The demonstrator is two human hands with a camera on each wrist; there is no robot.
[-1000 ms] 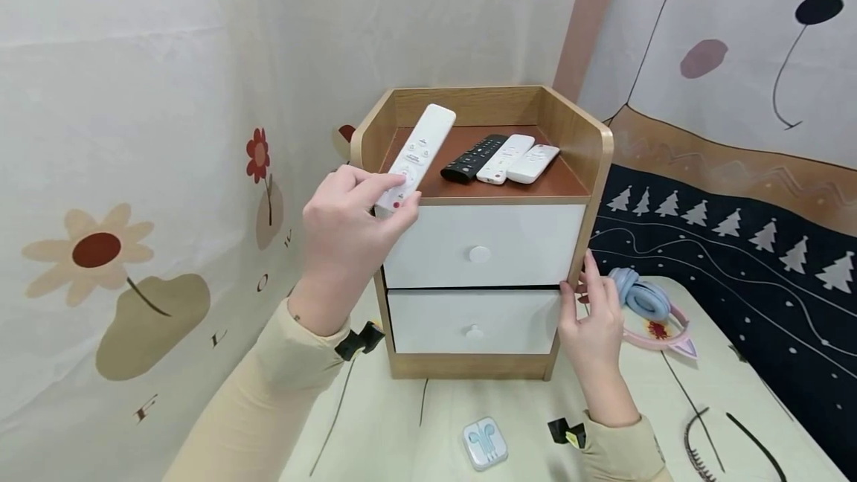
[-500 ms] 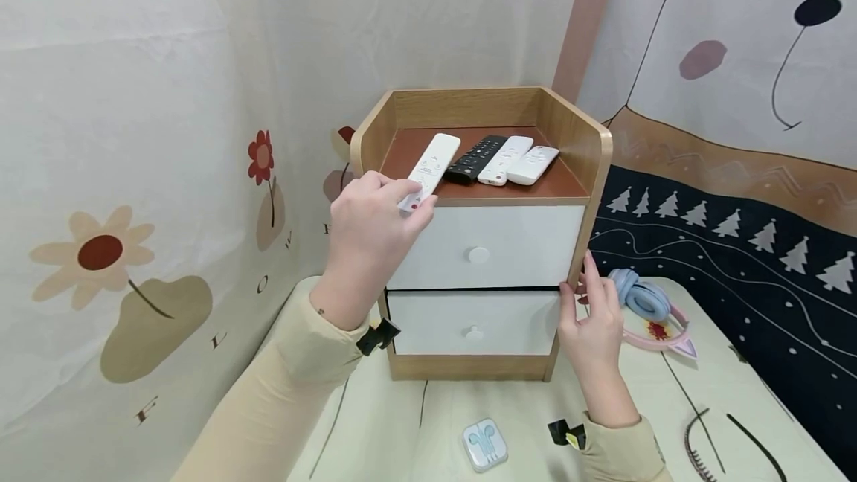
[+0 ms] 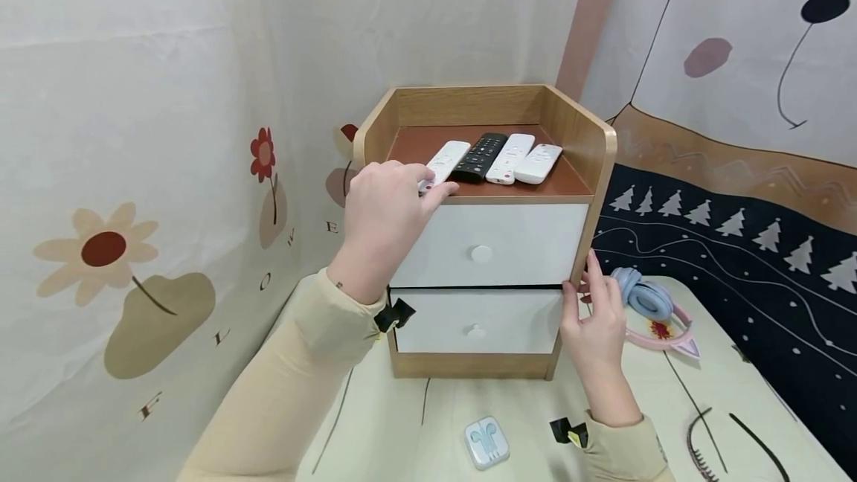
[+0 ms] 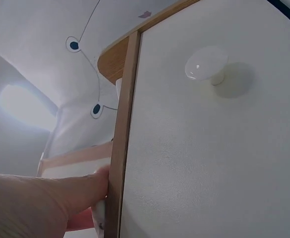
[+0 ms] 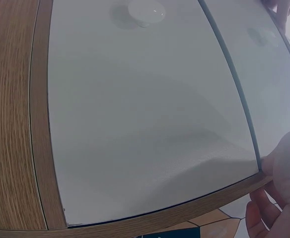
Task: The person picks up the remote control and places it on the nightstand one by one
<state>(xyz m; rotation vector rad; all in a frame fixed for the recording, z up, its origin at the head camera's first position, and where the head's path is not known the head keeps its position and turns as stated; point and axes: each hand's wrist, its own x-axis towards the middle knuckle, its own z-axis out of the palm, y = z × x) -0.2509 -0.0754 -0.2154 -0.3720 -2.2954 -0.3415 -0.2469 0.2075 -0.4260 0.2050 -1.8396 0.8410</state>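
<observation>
My left hand (image 3: 384,222) pinches the near end of a white remote control (image 3: 447,158) at the front left of the cabinet's (image 3: 472,366) brown top. The remote's far end lies beside a black remote control (image 3: 479,158); its near end is partly hidden by my fingers. In the left wrist view the thumb (image 4: 85,188) reaches the cabinet's top front edge. To the right of the black remote lie a slim white remote (image 3: 511,158) and a shorter white one (image 3: 538,164). My right hand (image 3: 594,341) grips the cabinet's right side edge, thumb on the front, fingers round the side.
Raised wooden walls border the cabinet top at the back and sides. Two white drawers, the upper (image 3: 522,248) and lower (image 3: 515,322), are closed. An earphone case (image 3: 486,442) lies in front. Blue-and-pink headphones (image 3: 646,300) and a dark headband (image 3: 696,441) lie right.
My left hand has moved right and slightly down, bringing the white remote from above the cabinet top down beside the black one. The right hand has stayed on the cabinet's side.
</observation>
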